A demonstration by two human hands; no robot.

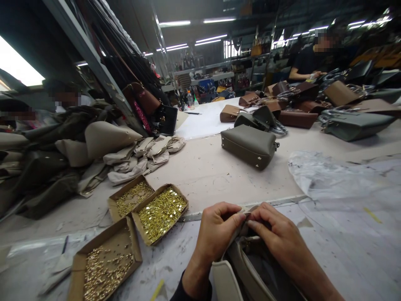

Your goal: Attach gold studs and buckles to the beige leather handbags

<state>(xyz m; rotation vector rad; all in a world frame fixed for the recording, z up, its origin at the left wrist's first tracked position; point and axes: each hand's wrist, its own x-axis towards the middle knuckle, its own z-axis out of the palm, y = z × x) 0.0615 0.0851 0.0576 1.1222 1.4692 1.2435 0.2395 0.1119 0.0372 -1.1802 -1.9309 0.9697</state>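
A grey-beige handbag (250,267) lies close to me at the bottom of the head view, its opening toward me. My left hand (216,230) pinches the bag's upper edge between thumb and fingers. Right beside it, my right hand (275,230) is closed on the same edge, the two thumbs nearly meeting. Whatever small part may sit between the fingertips is hidden. Left of my hands stand a cardboard tray (187,201) of gold rivets and silvery discs, a second tray (110,204) of gold pieces, and a nearer tray (75,267) of small rose-gold studs.
An olive handbag (247,144) lies on its side ahead. Brown and green bags (297,119) pile up at the right, where a person (308,62) works. Clear plastic sheeting (332,175) covers the right side. Beige fabric pieces (140,159) and dark bags heap up on the left.
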